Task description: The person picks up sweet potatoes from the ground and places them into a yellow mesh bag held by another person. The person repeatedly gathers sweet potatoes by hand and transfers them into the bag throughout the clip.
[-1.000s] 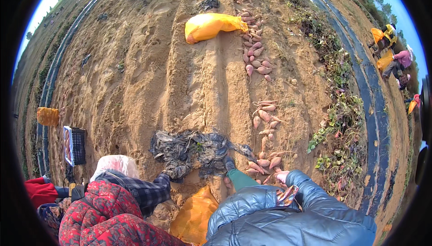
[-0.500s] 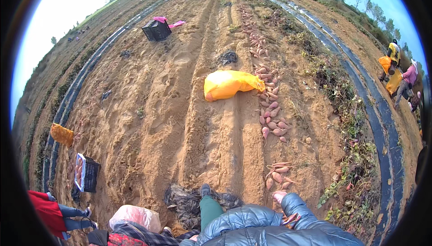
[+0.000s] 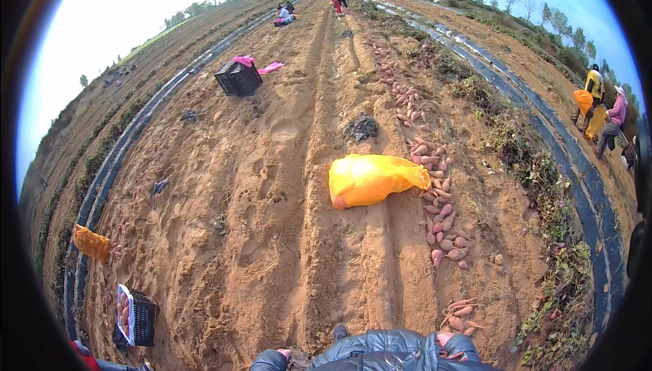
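Note:
My right hand (image 3: 443, 338) is at the lower edge, in front of my blue puffer jacket (image 3: 380, 345) and close to a small cluster of sweet potatoes (image 3: 459, 318) on the soil. Only a small part of my left hand (image 3: 286, 354) shows, beyond its blue sleeve. The fingers of both hands are too small and covered to read. Ahead, an orange-yellow mesh sack (image 3: 370, 179) lies on its side on the ridge. Its narrow end touches a long row of sweet potatoes (image 3: 441, 225) running away from me.
A dark crate (image 3: 239, 80) with pink cloth stands ahead left; a lined crate of sweet potatoes (image 3: 141, 318) and a filled orange sack (image 3: 92, 244) are nearer left. Crumpled black plastic (image 3: 360, 128) lies beyond the yellow sack. Vines (image 3: 543, 188) border the right. People work farther off.
The view has tilted upward, so the ground things sit lower. My right hand has drawn back toward my body from beside the small cluster. My left hand has come out at the left.

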A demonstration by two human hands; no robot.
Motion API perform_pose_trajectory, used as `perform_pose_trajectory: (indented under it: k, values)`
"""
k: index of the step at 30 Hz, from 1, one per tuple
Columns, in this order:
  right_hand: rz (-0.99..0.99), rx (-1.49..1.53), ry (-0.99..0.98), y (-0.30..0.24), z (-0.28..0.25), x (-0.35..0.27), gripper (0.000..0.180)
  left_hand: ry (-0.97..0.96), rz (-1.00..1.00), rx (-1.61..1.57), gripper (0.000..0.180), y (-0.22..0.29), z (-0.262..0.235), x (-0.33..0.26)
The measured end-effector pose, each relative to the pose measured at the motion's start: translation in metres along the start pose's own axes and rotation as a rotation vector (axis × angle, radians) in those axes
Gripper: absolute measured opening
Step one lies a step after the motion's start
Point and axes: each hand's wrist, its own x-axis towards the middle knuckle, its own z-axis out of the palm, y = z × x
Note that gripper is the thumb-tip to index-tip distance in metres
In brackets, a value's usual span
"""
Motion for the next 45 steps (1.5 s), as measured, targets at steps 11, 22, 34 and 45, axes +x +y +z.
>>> perform_pose_trajectory:
  k: [11, 22, 34, 45]
  values:
    - [0.478, 0.195, 0.204, -0.068, -0.055, 0.153, 0.04, -0.039, 0.435, -0.381, 0.034, 0.402, -0.098, 0.091]
    - [-0.118, -0.003, 0.072, -0.323, -0.056, 0.38, 0.041, 0.305, 0.092, -0.073, 0.037, 0.431, -0.251, 0.232]
    - [0.105, 0.732, 0.344, -0.505, -0.105, 0.488, 0.057, -0.233, -0.147, -0.061, 0.037, 0.584, -0.196, 0.289]
    - [0.192, 1.276, 0.559, -0.572, -0.141, 0.666, 0.036, -0.349, -0.289, 0.304, 0.046, 0.659, -0.235, 0.327]
